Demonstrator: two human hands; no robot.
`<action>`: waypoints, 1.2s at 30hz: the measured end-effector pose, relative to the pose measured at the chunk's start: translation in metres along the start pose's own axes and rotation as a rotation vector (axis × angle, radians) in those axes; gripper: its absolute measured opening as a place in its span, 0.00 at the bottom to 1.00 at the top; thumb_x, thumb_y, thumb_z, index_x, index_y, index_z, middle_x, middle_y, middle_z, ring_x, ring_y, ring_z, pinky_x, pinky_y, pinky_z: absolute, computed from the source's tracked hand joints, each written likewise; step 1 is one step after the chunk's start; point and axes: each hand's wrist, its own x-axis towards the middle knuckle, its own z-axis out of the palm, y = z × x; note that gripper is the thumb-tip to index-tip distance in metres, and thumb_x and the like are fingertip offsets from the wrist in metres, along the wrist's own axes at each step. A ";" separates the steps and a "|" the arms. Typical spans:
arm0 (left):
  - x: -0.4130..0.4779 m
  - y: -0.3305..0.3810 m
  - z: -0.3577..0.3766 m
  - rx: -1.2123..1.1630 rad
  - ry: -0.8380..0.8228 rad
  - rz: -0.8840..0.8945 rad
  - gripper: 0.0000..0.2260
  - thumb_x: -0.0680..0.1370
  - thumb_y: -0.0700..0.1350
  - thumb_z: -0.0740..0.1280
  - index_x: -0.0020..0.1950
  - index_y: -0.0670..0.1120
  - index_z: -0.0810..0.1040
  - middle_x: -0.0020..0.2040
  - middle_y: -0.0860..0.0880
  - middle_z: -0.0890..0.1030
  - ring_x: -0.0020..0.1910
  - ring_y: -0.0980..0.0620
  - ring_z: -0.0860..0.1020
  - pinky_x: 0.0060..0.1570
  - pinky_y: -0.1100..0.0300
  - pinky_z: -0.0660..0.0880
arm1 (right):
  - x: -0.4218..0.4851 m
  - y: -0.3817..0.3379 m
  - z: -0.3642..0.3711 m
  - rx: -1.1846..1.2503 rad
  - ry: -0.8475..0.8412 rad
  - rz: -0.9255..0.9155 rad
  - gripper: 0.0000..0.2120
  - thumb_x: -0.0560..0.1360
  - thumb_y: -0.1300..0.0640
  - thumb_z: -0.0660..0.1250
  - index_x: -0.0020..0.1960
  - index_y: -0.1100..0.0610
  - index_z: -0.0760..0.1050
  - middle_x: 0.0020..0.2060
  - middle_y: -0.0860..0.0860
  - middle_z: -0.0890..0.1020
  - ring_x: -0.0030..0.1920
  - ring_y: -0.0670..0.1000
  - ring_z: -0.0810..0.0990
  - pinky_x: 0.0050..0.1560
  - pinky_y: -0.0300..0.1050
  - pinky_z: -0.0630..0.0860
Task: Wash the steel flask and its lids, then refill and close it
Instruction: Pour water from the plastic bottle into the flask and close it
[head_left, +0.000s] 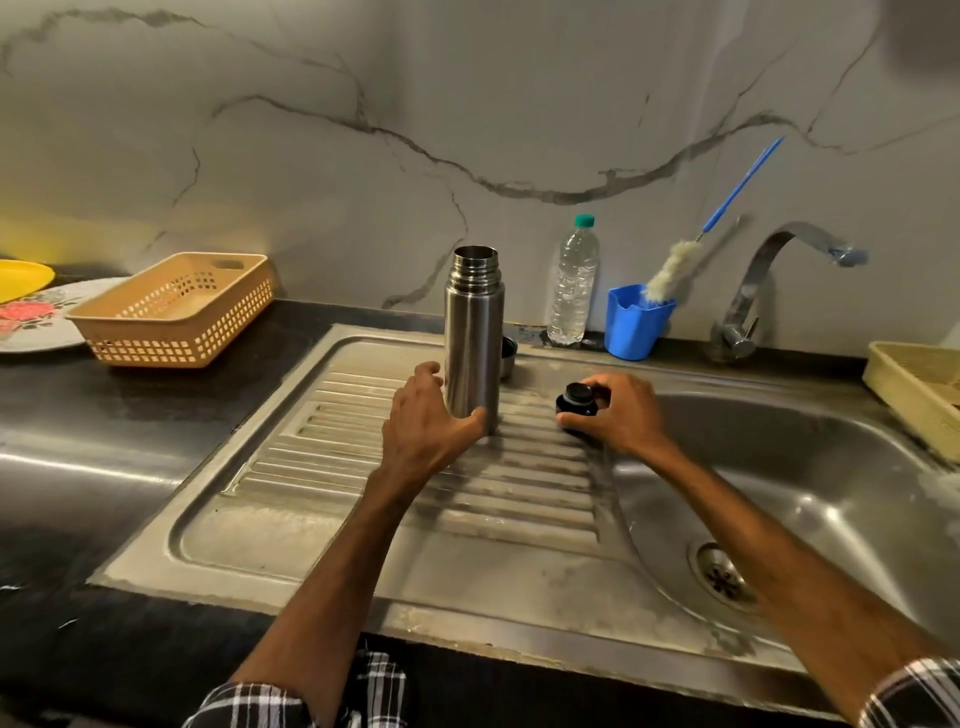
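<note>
The steel flask stands upright and uncapped on the ribbed drainboard of the sink. My left hand grips its base, thumb in front and fingers behind. To the right, my right hand holds the black inner lid down on the drainboard near the basin's edge. A steel outer cap lies just behind the flask, mostly hidden by it.
Against the wall stand a plastic water bottle and a blue cup with a bottle brush. The tap curves over the basin. A beige basket and plates sit at left, another basket at right.
</note>
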 end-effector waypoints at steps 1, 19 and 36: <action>0.001 -0.002 0.001 0.007 0.000 0.002 0.41 0.70 0.61 0.75 0.76 0.44 0.63 0.69 0.44 0.75 0.66 0.43 0.74 0.60 0.48 0.74 | 0.000 0.000 0.000 -0.001 -0.013 0.008 0.23 0.64 0.45 0.81 0.53 0.55 0.81 0.47 0.50 0.85 0.43 0.43 0.79 0.41 0.33 0.73; 0.009 -0.010 0.010 0.034 -0.006 0.019 0.48 0.70 0.63 0.76 0.80 0.45 0.55 0.75 0.44 0.67 0.72 0.44 0.67 0.68 0.48 0.69 | 0.133 -0.073 0.032 -0.172 -0.401 -0.087 0.35 0.64 0.45 0.80 0.66 0.57 0.72 0.59 0.53 0.78 0.58 0.54 0.77 0.49 0.46 0.75; 0.005 -0.004 0.009 0.065 -0.006 0.026 0.45 0.70 0.60 0.77 0.79 0.45 0.57 0.74 0.44 0.68 0.72 0.43 0.66 0.67 0.48 0.69 | 0.089 -0.067 -0.011 -0.203 -0.355 -0.159 0.34 0.66 0.48 0.81 0.67 0.59 0.75 0.55 0.53 0.82 0.52 0.50 0.79 0.50 0.41 0.77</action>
